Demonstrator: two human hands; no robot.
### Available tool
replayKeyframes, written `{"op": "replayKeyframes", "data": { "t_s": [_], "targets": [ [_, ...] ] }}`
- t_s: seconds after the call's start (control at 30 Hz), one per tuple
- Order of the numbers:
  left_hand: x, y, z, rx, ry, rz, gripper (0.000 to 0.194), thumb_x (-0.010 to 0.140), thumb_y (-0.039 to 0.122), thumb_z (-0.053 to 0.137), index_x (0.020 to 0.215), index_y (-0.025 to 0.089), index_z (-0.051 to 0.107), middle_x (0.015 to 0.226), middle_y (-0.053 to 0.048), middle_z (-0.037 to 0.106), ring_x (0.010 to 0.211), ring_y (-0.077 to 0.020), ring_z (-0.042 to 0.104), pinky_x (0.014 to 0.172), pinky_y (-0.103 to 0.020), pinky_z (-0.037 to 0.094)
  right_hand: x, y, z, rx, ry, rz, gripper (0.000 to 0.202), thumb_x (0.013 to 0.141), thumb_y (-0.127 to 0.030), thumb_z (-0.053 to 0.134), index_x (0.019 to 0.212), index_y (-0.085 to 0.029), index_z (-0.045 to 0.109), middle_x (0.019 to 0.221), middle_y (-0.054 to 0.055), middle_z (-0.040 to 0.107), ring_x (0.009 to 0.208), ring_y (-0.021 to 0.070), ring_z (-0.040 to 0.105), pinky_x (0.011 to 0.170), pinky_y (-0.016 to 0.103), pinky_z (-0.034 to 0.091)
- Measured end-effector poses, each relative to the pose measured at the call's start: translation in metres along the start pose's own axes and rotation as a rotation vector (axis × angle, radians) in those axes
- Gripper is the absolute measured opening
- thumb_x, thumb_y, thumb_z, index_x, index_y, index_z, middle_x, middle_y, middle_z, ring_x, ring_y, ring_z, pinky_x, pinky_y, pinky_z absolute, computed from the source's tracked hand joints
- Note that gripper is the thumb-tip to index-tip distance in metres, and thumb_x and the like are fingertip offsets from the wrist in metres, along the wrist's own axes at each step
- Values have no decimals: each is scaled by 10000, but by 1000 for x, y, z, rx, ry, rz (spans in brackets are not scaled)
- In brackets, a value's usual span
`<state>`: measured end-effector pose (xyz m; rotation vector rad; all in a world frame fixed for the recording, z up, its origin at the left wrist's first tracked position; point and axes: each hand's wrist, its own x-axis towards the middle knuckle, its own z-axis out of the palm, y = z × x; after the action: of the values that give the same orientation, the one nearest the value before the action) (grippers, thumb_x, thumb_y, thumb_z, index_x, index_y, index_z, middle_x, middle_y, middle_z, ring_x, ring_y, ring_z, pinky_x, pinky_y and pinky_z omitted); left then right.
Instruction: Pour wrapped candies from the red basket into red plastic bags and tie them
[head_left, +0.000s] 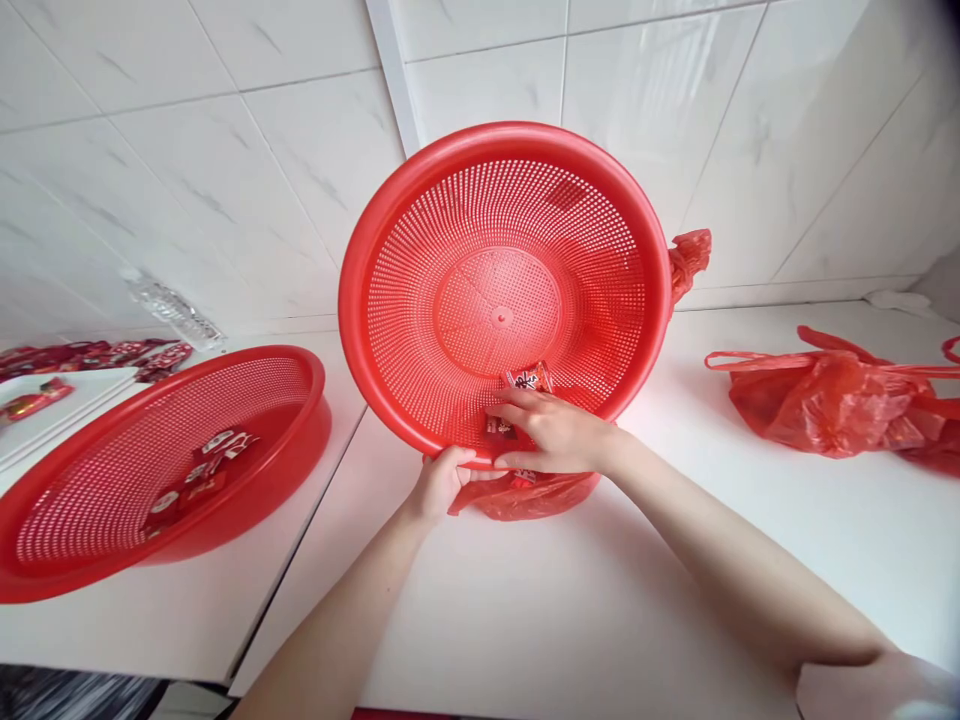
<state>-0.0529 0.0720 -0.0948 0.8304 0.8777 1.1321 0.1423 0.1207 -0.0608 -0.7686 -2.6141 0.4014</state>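
A large red mesh basket (501,290) is tilted so that its inside faces me. My left hand (442,485) grips the basket's near rim, its thumb on the rim and its fingers partly hidden below. Inside, near the lower wall, my right hand (551,430) lies with its fingers stretched over small wrapped packets. One red and white packet (531,378) shows just above the fingers, and a dark red packet (500,426) is partly under them. Beneath the near rim, a red plastic bag (532,500) spreads on the white table, with a packet visible at its mouth.
Another red basket (300,450) with several packets stands tilted at the left. Behind it are a white tray (90,400), red packaging and a clear plastic container (176,312). Tied red bags (840,400) lie at the right. A tiled wall bounds the table behind.
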Motion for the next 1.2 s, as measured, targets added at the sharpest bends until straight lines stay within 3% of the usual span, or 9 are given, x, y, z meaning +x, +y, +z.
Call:
{"op": "replayKeyframes", "data": {
  "t_s": [0.2,0.33,0.43,0.5,0.7,0.8,0.93,1.1,1.2],
  "targets": [
    [5,2,-8,25,86,52,279,645,226,632,880,87,693,956,-135,729,1037,-379,644,885,-561,526,0,-2,-6,139,-28,18,298,972,-297,448,1193,-216,632,1046,82,711,903,187,671,794,304,493],
    [10,9,-16,-17,189,147,289,641,215,622,896,93,683,924,-124,727,1027,-364,648,889,-550,527,-2,-4,-17,292,50,179,227,920,-370,542,958,-203,692,788,29,725,681,160,670,664,270,490],
    [13,15,-22,-48,189,201,309,653,230,600,924,104,678,976,-126,715,1052,-351,637,897,-536,529,-2,-6,-13,539,-41,250,232,877,-400,591,1010,-218,647,776,-12,724,609,139,669,601,249,492],
    [15,19,-24,-60,213,249,291,643,226,599,907,127,672,990,-109,709,1055,-341,633,899,-535,530,0,-5,-4,515,-62,291,239,855,-382,612,1041,-232,626,830,-14,732,659,143,681,623,250,494],
    [15,22,-25,-88,271,289,161,634,198,602,782,145,635,908,-70,699,1015,-304,646,914,-536,527,4,1,3,-36,160,500,163,871,-297,551,987,-230,644,836,16,725,741,188,660,635,287,449],
    [12,19,-22,-82,221,250,170,663,197,595,814,140,647,920,-70,705,1030,-299,643,924,-523,524,3,1,-6,-41,288,416,183,923,-278,468,951,-210,635,857,36,704,736,173,644,659,290,462],
    [7,13,-16,-50,184,167,186,665,194,614,826,113,661,961,-104,719,1059,-336,634,910,-532,525,2,1,-10,-113,437,231,244,956,-274,418,1040,-170,621,1066,118,659,1001,229,603,871,368,479],
    [-2,4,-5,20,26,55,303,680,197,619,954,92,692,1037,-135,719,1115,-372,608,926,-546,511,2,12,3,-276,285,279,655,898,-476,542,1427,-125,384,1542,190,284,1378,362,316,1078,550,320],
    [-3,2,-2,18,1,69,378,695,188,602,1057,107,679,1088,-123,711,1134,-363,602,945,-544,502,1,14,7,-239,109,264,652,921,-517,485,1445,-145,378,1529,184,320,1330,352,398,1064,535,339]
  ]
}}
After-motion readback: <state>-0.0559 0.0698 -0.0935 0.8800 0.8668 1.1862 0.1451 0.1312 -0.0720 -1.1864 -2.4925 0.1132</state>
